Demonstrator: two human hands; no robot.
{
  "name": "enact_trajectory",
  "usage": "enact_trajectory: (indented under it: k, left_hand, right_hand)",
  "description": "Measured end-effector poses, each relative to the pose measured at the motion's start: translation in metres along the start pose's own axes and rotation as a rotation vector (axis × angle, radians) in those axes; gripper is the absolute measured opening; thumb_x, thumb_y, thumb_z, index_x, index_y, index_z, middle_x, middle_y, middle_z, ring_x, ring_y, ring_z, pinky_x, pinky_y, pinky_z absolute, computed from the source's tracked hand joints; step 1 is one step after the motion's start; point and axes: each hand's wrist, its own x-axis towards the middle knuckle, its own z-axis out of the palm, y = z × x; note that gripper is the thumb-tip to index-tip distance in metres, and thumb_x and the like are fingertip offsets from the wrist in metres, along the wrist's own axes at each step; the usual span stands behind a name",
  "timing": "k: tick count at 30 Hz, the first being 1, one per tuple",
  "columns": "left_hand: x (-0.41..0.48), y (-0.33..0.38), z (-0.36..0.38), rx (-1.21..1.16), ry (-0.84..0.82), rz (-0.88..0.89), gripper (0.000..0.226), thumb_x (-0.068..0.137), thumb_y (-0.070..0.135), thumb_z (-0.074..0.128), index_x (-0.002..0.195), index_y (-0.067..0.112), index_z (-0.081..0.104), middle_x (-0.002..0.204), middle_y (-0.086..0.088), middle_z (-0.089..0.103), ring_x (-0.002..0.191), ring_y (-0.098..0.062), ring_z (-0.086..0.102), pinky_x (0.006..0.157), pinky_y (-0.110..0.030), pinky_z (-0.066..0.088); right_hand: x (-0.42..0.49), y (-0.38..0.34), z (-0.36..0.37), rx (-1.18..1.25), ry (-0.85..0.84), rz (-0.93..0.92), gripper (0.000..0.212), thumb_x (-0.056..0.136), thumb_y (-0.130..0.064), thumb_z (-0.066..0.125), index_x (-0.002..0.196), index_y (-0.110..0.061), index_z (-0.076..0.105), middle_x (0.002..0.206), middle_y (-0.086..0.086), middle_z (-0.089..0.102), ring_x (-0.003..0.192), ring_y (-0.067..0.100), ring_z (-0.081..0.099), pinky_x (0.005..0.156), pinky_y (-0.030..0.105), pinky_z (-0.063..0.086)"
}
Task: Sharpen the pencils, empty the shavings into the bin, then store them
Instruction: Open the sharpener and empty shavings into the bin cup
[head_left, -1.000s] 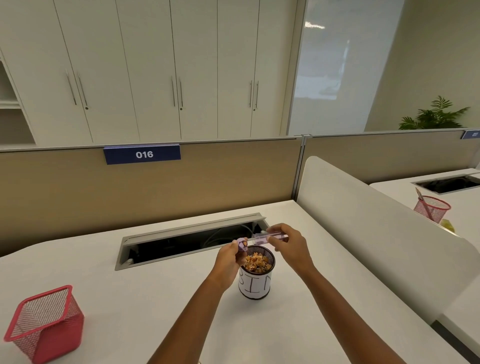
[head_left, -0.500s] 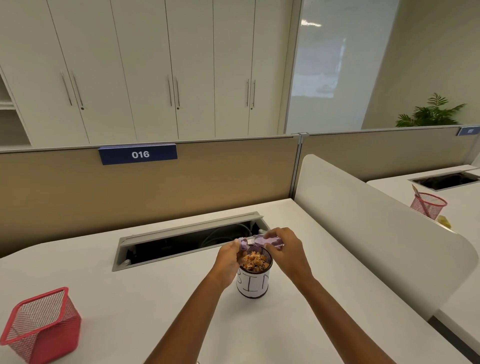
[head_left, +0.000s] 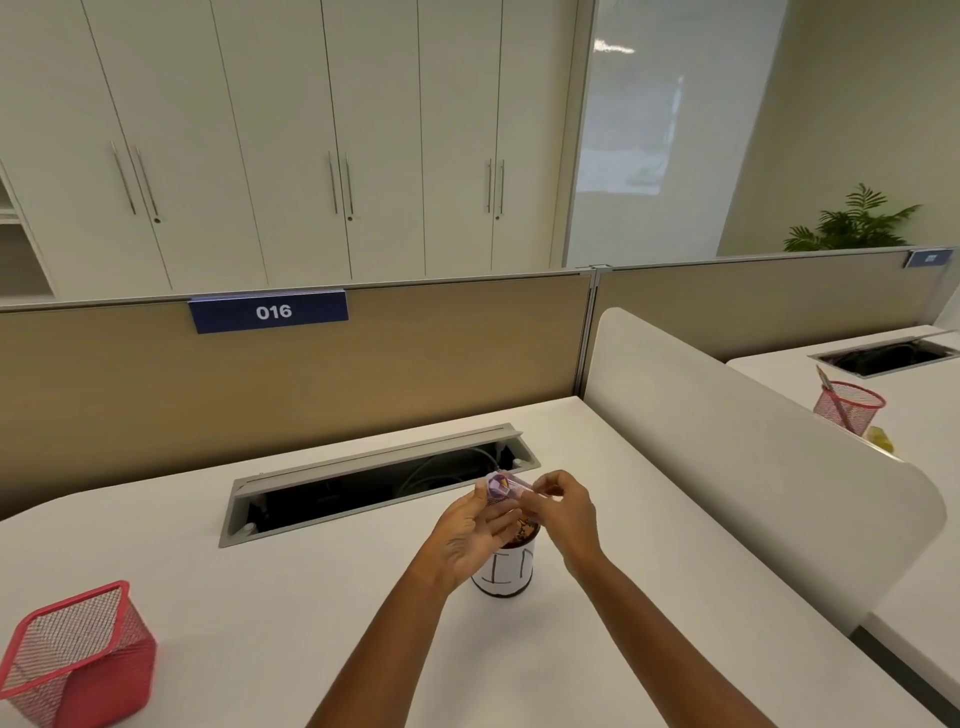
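Observation:
A small round bin (head_left: 505, 574) with a white paper label stands on the white desk (head_left: 311, 597), and orange-brown shavings (head_left: 525, 529) show at its rim. Just above it, both hands hold a purple translucent sharpener (head_left: 503, 487). My left hand (head_left: 470, 530) cups its left end, palm toward me, fingers partly covering the bin's mouth. My right hand (head_left: 563, 506) pinches its right end. A red mesh pencil holder (head_left: 72, 660) sits tilted at the desk's front left. No pencils show on this desk.
An open grey cable tray (head_left: 374, 480) runs across the desk behind the bin. A white divider panel (head_left: 727, 441) closes off the right side. On the neighbouring desk stands another red mesh holder (head_left: 848, 405) with a pencil in it.
The hands have drawn closer together over the bin. The sharpener has turned from lying lengthwise to pointing its end toward me, and my left hand now covers more of the bin's mouth.

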Motion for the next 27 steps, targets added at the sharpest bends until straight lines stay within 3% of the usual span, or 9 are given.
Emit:
enact_trajectory:
  k: [3,6,9,12,14,16,20,22,27]
  left_hand:
    - [0.002,-0.004,0.003,0.009,-0.035,0.036,0.031,0.097,0.022,0.038,0.116,0.005,0.056,0.109,-0.017,0.063,0.105,-0.035,0.057,0.097,-0.044,0.040]
    - [0.004,-0.004,0.004,-0.005,-0.018,0.079,0.032,0.097,0.021,0.038,0.118,0.004,0.054,0.108,-0.016,0.062,0.109,-0.034,0.054,0.102,-0.043,0.038]
    - [0.006,-0.001,0.000,0.039,-0.012,0.133,0.035,0.098,0.021,0.038,0.121,0.000,0.053,0.111,-0.016,0.059,0.105,-0.028,0.055,0.094,-0.036,0.044]
    - [0.007,0.002,-0.002,0.147,-0.033,0.187,0.033,0.097,0.018,0.039,0.122,-0.001,0.053,0.113,-0.016,0.059,0.106,-0.026,0.056,0.094,-0.034,0.044]
    - [0.007,0.002,-0.001,0.245,-0.040,0.224,0.030,0.097,0.018,0.041,0.117,0.003,0.056,0.106,-0.012,0.064,0.103,-0.023,0.059,0.094,-0.030,0.045]
    - [0.005,0.003,0.003,0.335,-0.043,0.254,0.028,0.096,0.020,0.042,0.113,0.006,0.059,0.098,-0.006,0.066,0.100,-0.020,0.060,0.091,-0.027,0.046]
    - [0.004,0.004,0.004,0.533,-0.012,0.288,0.017,0.095,0.027,0.044,0.094,0.024,0.061,0.110,-0.006,0.060,0.116,-0.025,0.051,0.108,-0.039,0.034]
    - [0.004,0.003,0.003,0.608,-0.026,0.304,0.017,0.096,0.029,0.042,0.098,0.024,0.057,0.114,-0.004,0.057,0.118,-0.022,0.049,0.105,-0.034,0.032]
    - [0.003,-0.001,0.004,0.680,-0.035,0.320,0.017,0.097,0.029,0.040,0.109,0.024,0.051,0.114,0.001,0.052,0.108,-0.011,0.047,0.093,-0.023,0.032]
  right_hand:
    - [-0.003,0.000,0.007,-0.080,-0.043,-0.043,0.009,0.085,-0.007,0.063,0.091,-0.001,0.061,0.088,0.005,0.059,0.084,0.016,0.055,0.058,0.005,0.042]
    - [-0.003,-0.002,0.011,-0.093,-0.063,-0.037,0.016,0.088,-0.009,0.060,0.101,0.000,0.065,0.093,0.003,0.061,0.089,0.014,0.054,0.061,0.002,0.039]
    - [-0.001,-0.006,0.010,-0.020,-0.070,0.023,0.017,0.090,-0.009,0.056,0.100,-0.005,0.069,0.092,0.003,0.063,0.088,0.015,0.056,0.067,0.010,0.045]
    - [0.000,-0.012,0.009,0.182,-0.107,0.190,0.015,0.090,-0.012,0.057,0.098,-0.005,0.067,0.099,0.013,0.065,0.095,0.026,0.061,0.089,0.035,0.053]
    - [0.002,-0.016,0.008,0.197,-0.117,0.257,0.027,0.089,-0.017,0.060,0.110,0.000,0.064,0.112,0.018,0.065,0.107,0.032,0.061,0.099,0.042,0.049]
    - [0.004,-0.017,0.007,0.199,-0.112,0.293,0.036,0.088,-0.019,0.062,0.118,0.002,0.061,0.120,0.020,0.063,0.114,0.034,0.058,0.103,0.044,0.047]
    - [0.007,-0.016,0.005,0.213,-0.118,0.337,0.034,0.085,-0.012,0.064,0.114,0.006,0.061,0.119,0.022,0.064,0.113,0.034,0.058,0.096,0.040,0.047]
    - [0.007,-0.016,0.005,0.218,-0.127,0.363,0.033,0.085,-0.008,0.063,0.114,0.007,0.061,0.119,0.022,0.063,0.114,0.033,0.057,0.093,0.039,0.047]
    - [0.009,-0.010,0.006,0.192,-0.146,0.371,0.038,0.086,-0.011,0.063,0.119,0.007,0.057,0.124,0.023,0.060,0.118,0.035,0.054,0.103,0.042,0.044]
